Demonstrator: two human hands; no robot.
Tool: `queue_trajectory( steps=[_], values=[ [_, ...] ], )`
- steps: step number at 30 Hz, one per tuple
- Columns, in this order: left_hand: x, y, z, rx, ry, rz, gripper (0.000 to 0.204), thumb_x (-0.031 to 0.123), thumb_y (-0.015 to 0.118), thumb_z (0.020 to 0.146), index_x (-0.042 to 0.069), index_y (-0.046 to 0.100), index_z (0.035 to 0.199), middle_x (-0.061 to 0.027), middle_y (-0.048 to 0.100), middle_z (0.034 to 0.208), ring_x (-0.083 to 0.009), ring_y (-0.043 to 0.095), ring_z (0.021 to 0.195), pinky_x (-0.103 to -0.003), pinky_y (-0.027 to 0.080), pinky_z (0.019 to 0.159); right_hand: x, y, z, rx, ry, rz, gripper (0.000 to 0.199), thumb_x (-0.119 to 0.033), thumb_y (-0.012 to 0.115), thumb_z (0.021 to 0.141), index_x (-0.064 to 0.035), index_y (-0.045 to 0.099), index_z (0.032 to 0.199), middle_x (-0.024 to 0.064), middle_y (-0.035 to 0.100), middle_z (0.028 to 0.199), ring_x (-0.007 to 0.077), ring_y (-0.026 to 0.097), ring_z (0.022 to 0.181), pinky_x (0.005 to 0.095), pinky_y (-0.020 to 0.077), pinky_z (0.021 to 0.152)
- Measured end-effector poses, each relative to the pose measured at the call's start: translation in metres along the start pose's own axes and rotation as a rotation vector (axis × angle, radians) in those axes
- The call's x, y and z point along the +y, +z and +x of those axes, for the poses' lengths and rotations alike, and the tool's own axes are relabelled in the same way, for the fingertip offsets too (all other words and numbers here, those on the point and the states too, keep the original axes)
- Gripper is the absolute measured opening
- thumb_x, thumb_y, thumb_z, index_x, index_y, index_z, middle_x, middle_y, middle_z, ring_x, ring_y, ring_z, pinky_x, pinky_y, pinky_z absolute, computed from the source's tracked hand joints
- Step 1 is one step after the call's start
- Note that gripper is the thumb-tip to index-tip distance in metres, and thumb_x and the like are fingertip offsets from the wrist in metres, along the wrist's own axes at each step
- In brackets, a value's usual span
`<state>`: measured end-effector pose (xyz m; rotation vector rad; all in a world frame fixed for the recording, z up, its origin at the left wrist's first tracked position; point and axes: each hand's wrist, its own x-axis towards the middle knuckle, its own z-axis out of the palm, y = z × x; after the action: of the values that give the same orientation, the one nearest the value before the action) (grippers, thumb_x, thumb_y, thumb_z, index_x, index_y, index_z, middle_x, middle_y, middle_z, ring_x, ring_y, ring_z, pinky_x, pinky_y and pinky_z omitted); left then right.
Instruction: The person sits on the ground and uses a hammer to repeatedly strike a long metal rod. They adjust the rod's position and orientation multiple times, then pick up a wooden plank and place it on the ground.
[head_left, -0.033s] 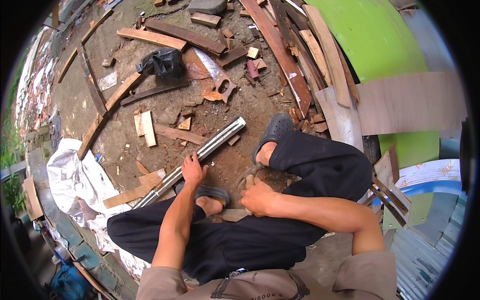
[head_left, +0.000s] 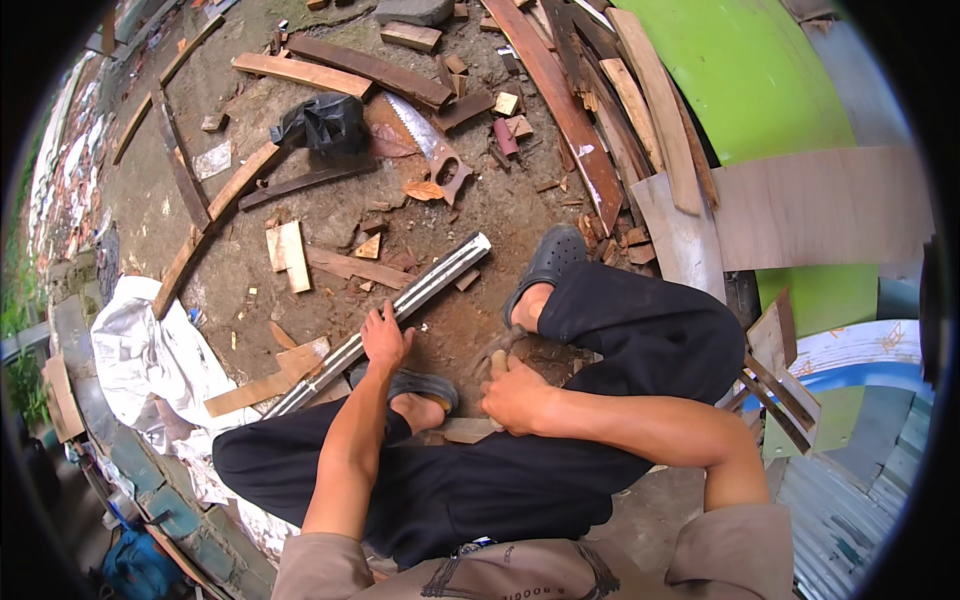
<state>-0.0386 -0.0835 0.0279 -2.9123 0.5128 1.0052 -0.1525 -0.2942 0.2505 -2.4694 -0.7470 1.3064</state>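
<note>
A long, narrow bar (head_left: 440, 272) with white and dark stripes lies slantwise on the dirt in front of me. Across its middle is my left hand (head_left: 384, 340), fingers over the far edge and thumb on the near side. My right hand (head_left: 515, 397), between my feet, is closed around a wooden handle (head_left: 498, 365); what the handle belongs to is mostly hidden. Close by that hand, a piece of wood (head_left: 466, 430) lies low between my legs. A handsaw (head_left: 430, 150) with a wooden grip rests farther off, beside a brown leaf (head_left: 424, 190).
Wood offcuts (head_left: 290, 255) and long planks (head_left: 370, 72) litter the ground. A black plastic bag (head_left: 322, 124) lies near the saw. White sacking (head_left: 150, 360) is at the left. Stacked boards (head_left: 650, 110) and green sheeting (head_left: 740, 80) fill the right. My clogs (head_left: 550, 265) flank the work.
</note>
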Motion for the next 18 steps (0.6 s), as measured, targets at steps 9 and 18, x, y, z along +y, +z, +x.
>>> queue_trajectory(
  steps=[9, 18],
  values=[
    [0.012, -0.002, 0.052, 0.085, 0.194, -0.027, 0.077, 0.039, 0.077, 0.077, 0.009, 0.042, 0.139, -0.0124, 0.051, 0.125, -0.0294, 0.048, 0.118, -0.042, 0.040, 0.096, 0.011, -0.032, 0.010, 0.028, -0.046, 0.007, 0.031, -0.022, 0.068, 0.080, -0.0174, 0.070, 0.111, 0.0063, 0.063, 0.112, 0.0275, 0.056, 0.115, 0.0518, 0.0403, 0.099],
    [-0.016, -0.022, 0.069, 0.046, 0.382, -0.224, 0.065, 0.031, 0.075, 0.074, 0.004, 0.051, 0.128, -0.0181, 0.060, 0.114, -0.0361, 0.057, 0.106, -0.046, 0.046, 0.091, 0.004, -0.066, 0.006, 0.073, -0.004, -0.126, 0.025, -0.025, 0.055, 0.090, -0.0126, 0.073, 0.103, 0.0108, 0.064, 0.113, 0.0342, 0.054, 0.119, 0.0560, 0.0363, 0.103]
  ],
)
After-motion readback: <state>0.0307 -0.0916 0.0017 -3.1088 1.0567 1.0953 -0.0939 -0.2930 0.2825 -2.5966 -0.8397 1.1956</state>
